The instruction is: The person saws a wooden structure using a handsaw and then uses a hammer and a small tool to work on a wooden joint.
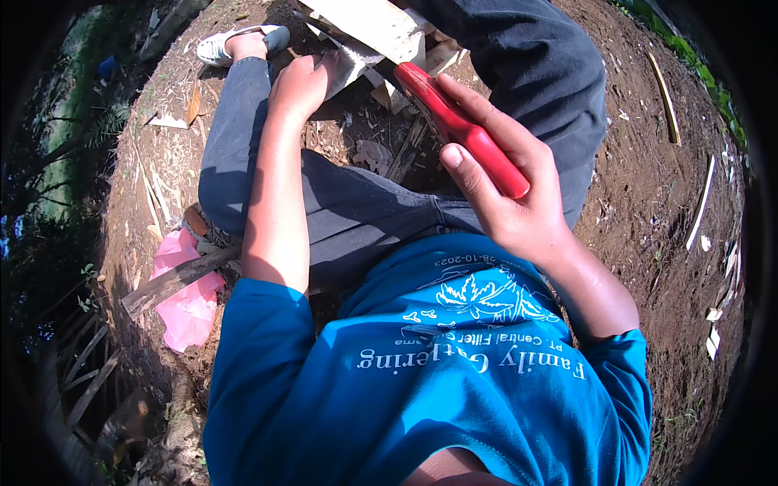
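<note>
My right hand (pixel 519 174) is closed around the red handle of a hand saw (pixel 462 130), with the thumb along its near side. The saw's dark blade, seen nearly edge-on, slants up and left from the handle against a pale wooden board (pixel 377 24). Sunlight washes the board out, and its far end runs past the top edge of the view. My left hand (pixel 301 85) is at the board's left side, gripping its shaded lower edge. The left fingertips are partly hidden by shadow and the wood.
I sit on brown soil with my legs spread around the work. Wood chips and scraps (pixel 389 97) lie between my legs. To my left, a pink plastic bag (pixel 182 312) lies under a weathered stick (pixel 174 283). Thin wood strips (pixel 666 101) are scattered at the right.
</note>
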A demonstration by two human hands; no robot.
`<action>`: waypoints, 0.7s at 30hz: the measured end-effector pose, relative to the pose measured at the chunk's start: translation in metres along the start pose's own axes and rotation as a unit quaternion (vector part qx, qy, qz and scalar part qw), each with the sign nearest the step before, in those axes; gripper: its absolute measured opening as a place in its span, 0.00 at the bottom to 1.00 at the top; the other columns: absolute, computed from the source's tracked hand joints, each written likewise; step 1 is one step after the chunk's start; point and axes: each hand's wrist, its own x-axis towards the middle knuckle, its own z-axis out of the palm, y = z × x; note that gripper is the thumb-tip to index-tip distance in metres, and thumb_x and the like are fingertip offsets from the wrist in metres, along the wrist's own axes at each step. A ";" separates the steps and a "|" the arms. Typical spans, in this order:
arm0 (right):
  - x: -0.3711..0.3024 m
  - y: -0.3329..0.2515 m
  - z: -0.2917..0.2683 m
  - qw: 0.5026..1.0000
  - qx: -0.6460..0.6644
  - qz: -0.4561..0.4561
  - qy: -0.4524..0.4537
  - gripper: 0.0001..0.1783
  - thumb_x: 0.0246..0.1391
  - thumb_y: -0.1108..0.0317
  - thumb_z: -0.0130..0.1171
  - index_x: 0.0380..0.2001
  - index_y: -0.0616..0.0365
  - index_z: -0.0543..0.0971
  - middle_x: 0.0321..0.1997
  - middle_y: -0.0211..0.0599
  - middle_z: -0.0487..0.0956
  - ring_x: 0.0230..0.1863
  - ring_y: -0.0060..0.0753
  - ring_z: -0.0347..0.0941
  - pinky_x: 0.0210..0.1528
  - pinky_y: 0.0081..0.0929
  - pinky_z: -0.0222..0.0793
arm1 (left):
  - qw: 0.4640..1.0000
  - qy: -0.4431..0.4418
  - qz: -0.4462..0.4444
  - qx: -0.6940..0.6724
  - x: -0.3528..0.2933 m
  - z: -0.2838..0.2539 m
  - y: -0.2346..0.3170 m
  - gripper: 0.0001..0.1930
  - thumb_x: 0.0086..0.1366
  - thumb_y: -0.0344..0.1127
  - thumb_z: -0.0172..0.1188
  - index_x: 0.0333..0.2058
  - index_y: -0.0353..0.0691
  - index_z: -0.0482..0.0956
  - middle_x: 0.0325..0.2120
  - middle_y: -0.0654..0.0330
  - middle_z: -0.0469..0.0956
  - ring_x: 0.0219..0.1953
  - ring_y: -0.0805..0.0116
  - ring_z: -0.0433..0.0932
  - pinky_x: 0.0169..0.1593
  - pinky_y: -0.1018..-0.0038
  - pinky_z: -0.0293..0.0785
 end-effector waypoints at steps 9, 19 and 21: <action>0.013 0.017 0.016 0.998 0.004 -0.029 0.047 0.29 0.60 0.69 0.64 0.64 0.65 0.73 0.49 0.57 0.83 0.51 0.46 0.84 0.51 0.33 0.77 | 0.997 0.061 -0.021 0.039 0.008 0.008 0.009 0.31 0.69 0.57 0.42 0.46 0.37 0.84 0.46 0.39 0.82 0.54 0.37 0.79 0.57 0.51 0.72; 0.017 0.007 0.017 0.998 0.042 0.036 0.024 0.28 0.62 0.69 0.64 0.63 0.65 0.73 0.44 0.52 0.84 0.43 0.38 0.85 0.47 0.32 0.78 | 0.999 0.013 0.004 0.035 0.028 0.009 -0.010 0.37 0.69 0.59 0.38 0.46 0.29 0.83 0.46 0.32 0.80 0.55 0.33 0.78 0.58 0.51 0.71; 0.018 0.005 0.018 0.996 0.068 0.047 0.019 0.27 0.62 0.69 0.64 0.63 0.65 0.73 0.42 0.49 0.84 0.39 0.30 0.85 0.44 0.30 0.78 | 0.999 -0.008 -0.012 0.042 0.033 0.006 -0.008 0.36 0.68 0.58 0.37 0.47 0.29 0.83 0.47 0.32 0.80 0.56 0.33 0.77 0.59 0.51 0.71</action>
